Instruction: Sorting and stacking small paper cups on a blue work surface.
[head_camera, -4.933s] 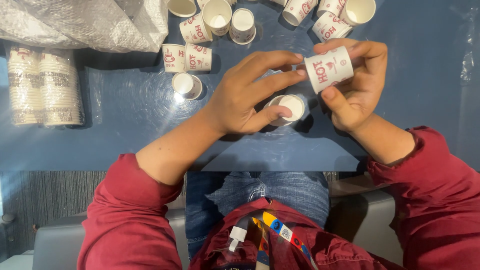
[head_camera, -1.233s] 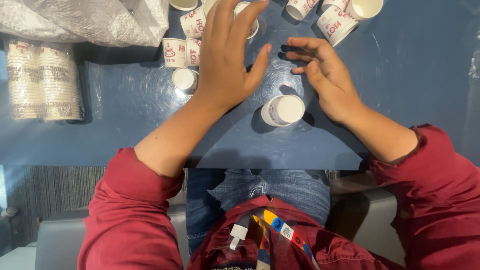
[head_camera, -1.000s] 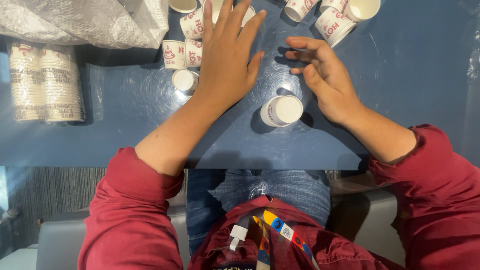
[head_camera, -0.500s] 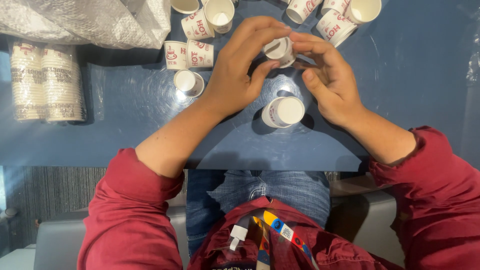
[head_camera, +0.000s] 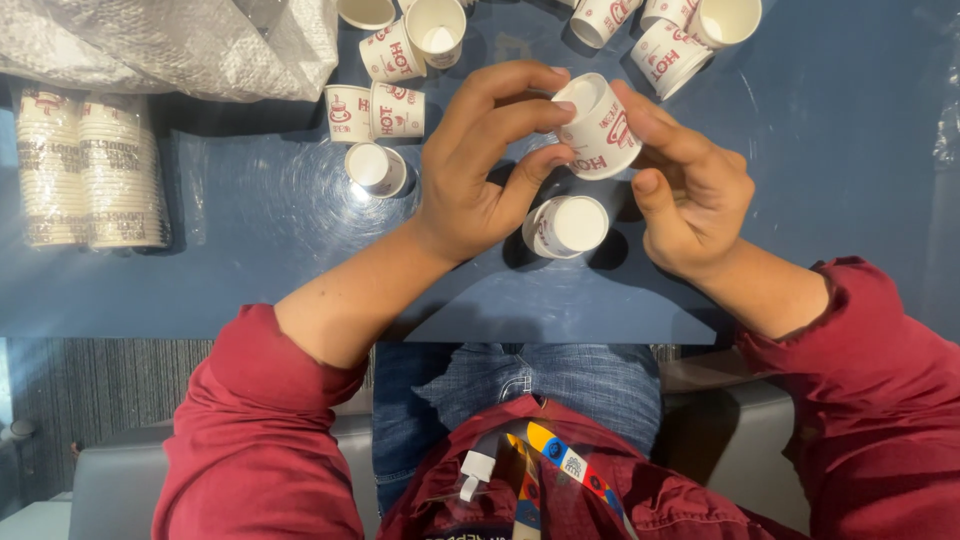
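A white paper cup with red print is gripped between both hands, held tilted above the blue surface: the left hand pinches its rim side with fingers and thumb, while the right hand closes on its base side. Just below it, an upturned stack of cups stands on the surface. Loose cups lie beyond the left hand, more at the far edge. Wrapped cup sleeves rest well apart, beside crumpled plastic wrap.
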